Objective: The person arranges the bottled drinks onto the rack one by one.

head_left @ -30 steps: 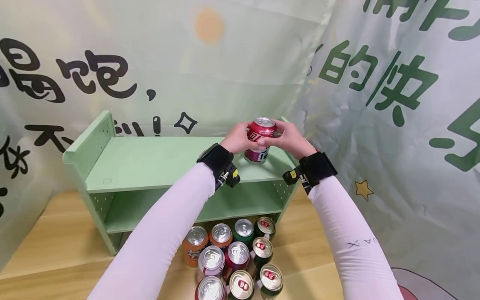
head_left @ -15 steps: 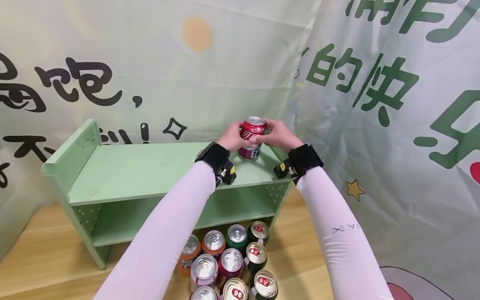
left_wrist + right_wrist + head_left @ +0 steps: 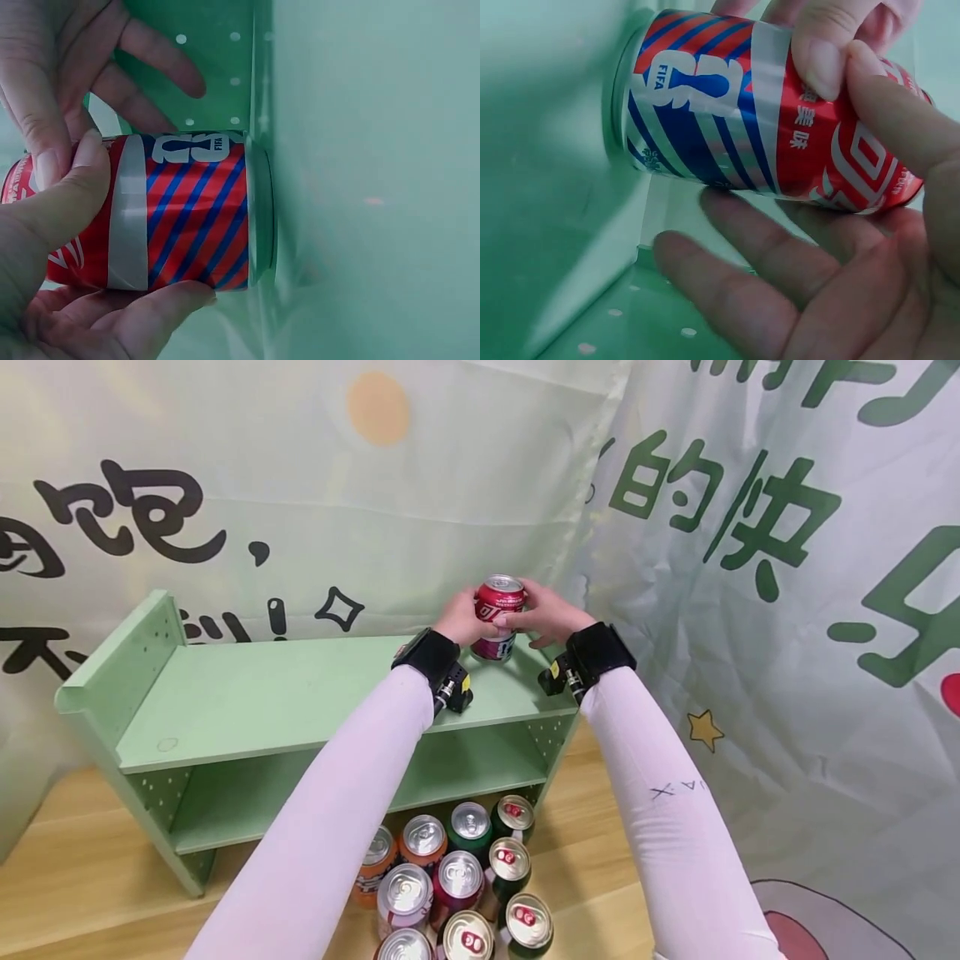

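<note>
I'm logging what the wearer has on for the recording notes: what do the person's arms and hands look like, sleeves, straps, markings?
Both arms wear long, close-fitting pale pink sleeves; the right sleeve bears small dark lettering. Each wrist carries a broad black band with a small black camera unit showing yellow marks: left wrist band, right wrist band. The left hand and right hand are bare, without gloves.

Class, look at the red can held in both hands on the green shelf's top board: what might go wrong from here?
1. The red can stands near the green shelf's right end; released carelessly, it might tip off.
2. The left hand and right hand hold it mainly by thumbs and fingertips, so it could slip.
3. A falling can might strike the cans below.
</note>
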`<state>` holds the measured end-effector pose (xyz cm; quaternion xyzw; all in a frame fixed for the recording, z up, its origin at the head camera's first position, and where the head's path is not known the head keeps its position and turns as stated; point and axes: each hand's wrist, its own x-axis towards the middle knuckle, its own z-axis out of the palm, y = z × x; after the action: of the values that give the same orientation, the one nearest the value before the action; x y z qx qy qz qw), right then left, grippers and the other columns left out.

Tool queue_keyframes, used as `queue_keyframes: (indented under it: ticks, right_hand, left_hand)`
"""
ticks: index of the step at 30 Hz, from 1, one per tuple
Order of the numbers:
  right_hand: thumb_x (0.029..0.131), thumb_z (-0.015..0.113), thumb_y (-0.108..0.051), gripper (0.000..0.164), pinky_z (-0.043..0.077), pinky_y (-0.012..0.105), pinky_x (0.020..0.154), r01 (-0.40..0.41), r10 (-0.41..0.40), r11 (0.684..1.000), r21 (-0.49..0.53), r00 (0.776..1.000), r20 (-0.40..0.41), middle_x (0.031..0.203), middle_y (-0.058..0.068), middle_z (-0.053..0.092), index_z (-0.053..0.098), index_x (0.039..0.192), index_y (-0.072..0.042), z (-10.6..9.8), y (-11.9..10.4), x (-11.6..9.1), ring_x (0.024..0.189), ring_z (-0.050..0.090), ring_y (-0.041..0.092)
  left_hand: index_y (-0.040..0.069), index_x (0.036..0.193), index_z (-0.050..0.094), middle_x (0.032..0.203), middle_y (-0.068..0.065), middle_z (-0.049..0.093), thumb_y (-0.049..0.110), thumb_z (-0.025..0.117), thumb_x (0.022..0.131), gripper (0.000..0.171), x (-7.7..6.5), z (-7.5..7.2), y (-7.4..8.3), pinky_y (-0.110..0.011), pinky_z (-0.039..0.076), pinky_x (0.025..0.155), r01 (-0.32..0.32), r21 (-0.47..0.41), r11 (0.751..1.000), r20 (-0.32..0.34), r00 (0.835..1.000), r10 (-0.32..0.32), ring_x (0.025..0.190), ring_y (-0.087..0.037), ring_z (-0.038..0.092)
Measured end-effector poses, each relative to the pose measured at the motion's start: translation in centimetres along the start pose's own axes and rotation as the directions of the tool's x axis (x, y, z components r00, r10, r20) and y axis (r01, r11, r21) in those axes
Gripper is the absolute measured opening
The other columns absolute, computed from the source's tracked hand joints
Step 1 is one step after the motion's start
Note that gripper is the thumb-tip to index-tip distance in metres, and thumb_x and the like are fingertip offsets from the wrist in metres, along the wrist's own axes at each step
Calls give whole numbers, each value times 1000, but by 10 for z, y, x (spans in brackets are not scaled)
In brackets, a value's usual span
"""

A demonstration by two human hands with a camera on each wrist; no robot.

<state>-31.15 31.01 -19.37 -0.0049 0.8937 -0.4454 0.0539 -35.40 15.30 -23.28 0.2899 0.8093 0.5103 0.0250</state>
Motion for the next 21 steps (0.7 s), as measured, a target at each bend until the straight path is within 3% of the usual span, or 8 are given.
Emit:
queue_keyframes:
  ticks: [6,9,12,15,18,21]
  right_hand:
    - [92,62,-19,78,41,58,99,-25,24,999,38,999,39,150,15,31,11,151,-23,3,2,7,130,40,38]
    - [93,61,-18,75,42,54,100,0,0,1000,20,1000,12,147,17,35,13,151,-16,3,3,6,129,41,37]
    - [92,62,-21,70,44,48,98,60,-66,993,-98,996,-59,137,21,45,23,146,-4,2,1,0,122,47,36]
    - [89,66,-28,74,44,46,98,72,-107,972,-222,983,-152,127,24,52,26,143,3,6,-6,-14,116,51,35]
    - [87,67,-35,85,43,48,98,33,-97,959,-282,972,-215,124,24,54,19,146,4,10,-13,-28,115,52,35]
    - [87,66,-36,88,42,50,99,32,-101,957,-289,969,-225,124,25,54,16,147,3,16,-17,-40,116,52,36]
  left_hand:
    - [-2,136,41,130,-18,54,5,75,77,69,0,1,-6,-35,42,103,23,-80,997,-25,999,-25,121,-28,51]
    - [-2,136,42,130,-18,54,5,75,77,69,-2,0,-4,-34,43,101,55,-154,987,1,998,-55,121,-28,51]
    - [-1,143,33,139,-20,46,8,75,78,78,-6,-4,-1,-38,42,104,140,-223,965,39,990,-135,128,-30,45]
    - [2,148,21,148,-22,34,10,74,81,86,-16,-16,2,-44,39,106,224,-277,934,58,974,-217,134,-33,37]
    - [3,150,18,150,-22,29,10,73,82,88,-27,-27,1,-45,38,107,254,-300,919,55,967,-250,136,-33,34]
    - [2,150,17,149,-21,32,12,73,82,88,-40,-34,4,-45,38,107,263,-296,918,54,964,-259,134,-35,37]
